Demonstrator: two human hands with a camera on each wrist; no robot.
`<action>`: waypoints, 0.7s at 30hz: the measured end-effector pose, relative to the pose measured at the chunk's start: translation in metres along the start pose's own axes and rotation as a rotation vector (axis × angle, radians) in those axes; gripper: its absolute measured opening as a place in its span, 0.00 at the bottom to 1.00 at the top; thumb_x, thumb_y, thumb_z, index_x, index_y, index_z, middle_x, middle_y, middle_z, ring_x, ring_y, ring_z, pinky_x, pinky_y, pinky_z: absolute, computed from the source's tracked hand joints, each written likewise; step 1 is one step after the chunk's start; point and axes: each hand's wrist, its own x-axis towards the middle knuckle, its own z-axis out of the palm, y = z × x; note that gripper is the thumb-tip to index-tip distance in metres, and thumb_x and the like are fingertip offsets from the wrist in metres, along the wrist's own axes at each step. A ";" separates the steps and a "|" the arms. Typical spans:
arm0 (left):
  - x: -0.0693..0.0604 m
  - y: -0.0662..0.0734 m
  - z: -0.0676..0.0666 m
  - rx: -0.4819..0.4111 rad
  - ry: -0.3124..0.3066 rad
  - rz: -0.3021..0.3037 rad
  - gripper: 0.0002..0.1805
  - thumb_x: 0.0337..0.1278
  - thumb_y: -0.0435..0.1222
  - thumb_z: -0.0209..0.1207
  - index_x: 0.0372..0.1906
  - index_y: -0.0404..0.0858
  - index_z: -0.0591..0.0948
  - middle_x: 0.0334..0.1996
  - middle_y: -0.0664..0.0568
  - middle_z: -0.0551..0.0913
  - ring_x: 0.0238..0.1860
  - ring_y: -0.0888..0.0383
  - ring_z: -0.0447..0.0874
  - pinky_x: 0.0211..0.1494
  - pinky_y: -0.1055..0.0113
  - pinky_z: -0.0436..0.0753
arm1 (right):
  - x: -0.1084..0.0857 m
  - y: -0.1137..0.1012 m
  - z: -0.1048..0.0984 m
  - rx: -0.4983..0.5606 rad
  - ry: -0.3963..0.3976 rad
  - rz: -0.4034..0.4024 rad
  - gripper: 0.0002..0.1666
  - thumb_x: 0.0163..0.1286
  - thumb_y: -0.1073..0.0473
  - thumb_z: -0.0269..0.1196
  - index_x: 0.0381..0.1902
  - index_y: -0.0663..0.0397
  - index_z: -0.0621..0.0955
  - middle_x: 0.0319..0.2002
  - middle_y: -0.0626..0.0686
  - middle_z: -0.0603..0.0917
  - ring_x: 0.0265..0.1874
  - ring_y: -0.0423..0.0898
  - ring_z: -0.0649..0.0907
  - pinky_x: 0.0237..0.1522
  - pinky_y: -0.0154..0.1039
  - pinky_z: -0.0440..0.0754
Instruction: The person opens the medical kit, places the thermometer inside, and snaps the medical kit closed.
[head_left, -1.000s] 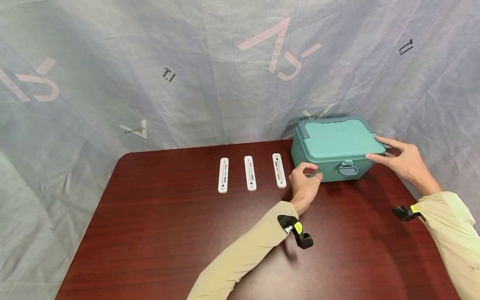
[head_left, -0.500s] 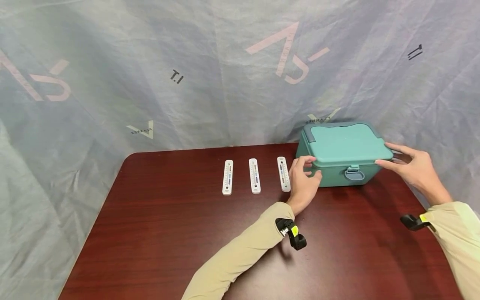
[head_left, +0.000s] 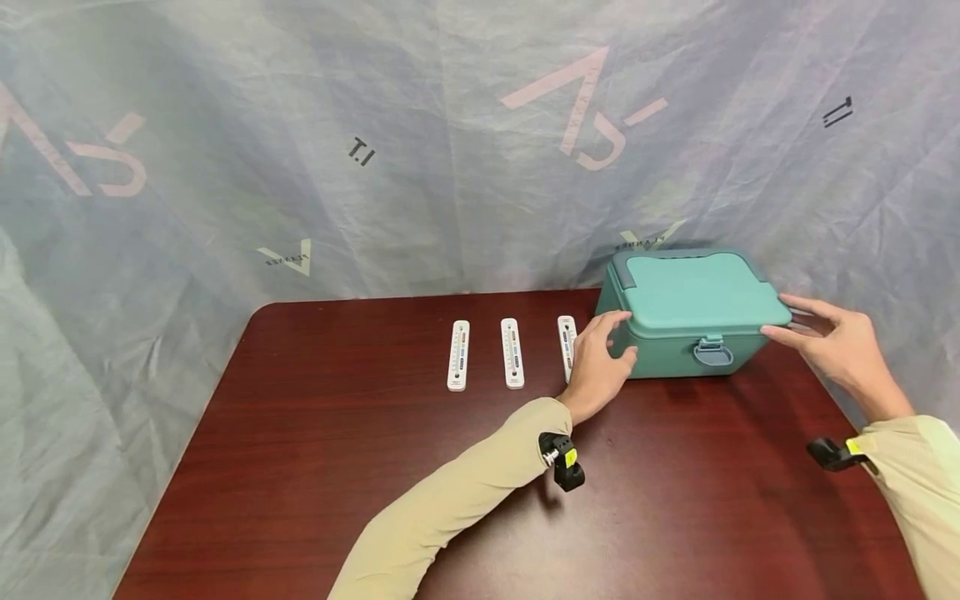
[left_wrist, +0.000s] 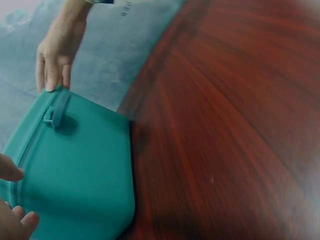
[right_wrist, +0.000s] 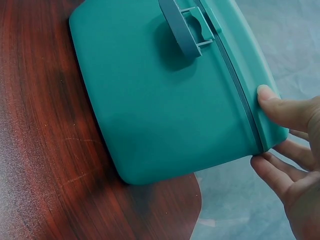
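Observation:
A teal lidded storage box [head_left: 701, 292] stands at the back right of the table, its lid down. The grey-blue latch [head_left: 712, 352] on its front is swung outward. At the box's right end my right hand [head_left: 843, 346] grips the lid corner, thumb on the front and fingers round the side. My left hand [head_left: 600, 362] is at the front left corner, thumb and fingers spread apart; whether the fingertips touch the box I cannot tell. Three white thermometers lie left of the box: one [head_left: 458, 356], another [head_left: 512, 353], and a third [head_left: 567, 342] partly hidden by my left hand.
The dark red wooden table [head_left: 337, 442] ends at the back against a grey printed cloth [head_left: 420, 167], which also hangs at both sides. Black wrist mounts show at the left sleeve [head_left: 450, 500] and the right sleeve [head_left: 907, 492].
The head view has shifted slightly, so everything sits further right. My left hand has drawn a little left from the box corner and its fingers have spread. The right hand stays on the lid corner.

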 end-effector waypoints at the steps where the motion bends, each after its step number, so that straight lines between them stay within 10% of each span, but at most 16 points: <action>1: 0.000 -0.001 -0.001 0.014 -0.014 0.005 0.26 0.51 0.27 0.63 0.59 0.40 0.75 0.57 0.51 0.75 0.56 0.58 0.74 0.51 0.72 0.76 | 0.000 0.000 0.000 0.001 -0.001 -0.001 0.39 0.58 0.52 0.69 0.67 0.46 0.69 0.59 0.36 0.71 0.40 0.16 0.74 0.34 0.17 0.72; 9: 0.004 -0.005 -0.001 0.050 -0.086 0.033 0.28 0.54 0.33 0.64 0.62 0.41 0.73 0.59 0.53 0.73 0.55 0.59 0.74 0.51 0.76 0.74 | 0.000 0.002 0.002 0.074 0.021 -0.017 0.38 0.58 0.58 0.69 0.66 0.51 0.71 0.52 0.31 0.74 0.41 0.17 0.76 0.34 0.18 0.74; 21: 0.012 -0.006 0.003 0.025 -0.030 0.037 0.24 0.53 0.33 0.66 0.57 0.40 0.76 0.50 0.51 0.77 0.48 0.60 0.77 0.48 0.80 0.74 | 0.000 0.000 0.008 0.073 0.113 0.012 0.38 0.53 0.57 0.73 0.63 0.52 0.74 0.49 0.33 0.76 0.36 0.18 0.77 0.32 0.19 0.75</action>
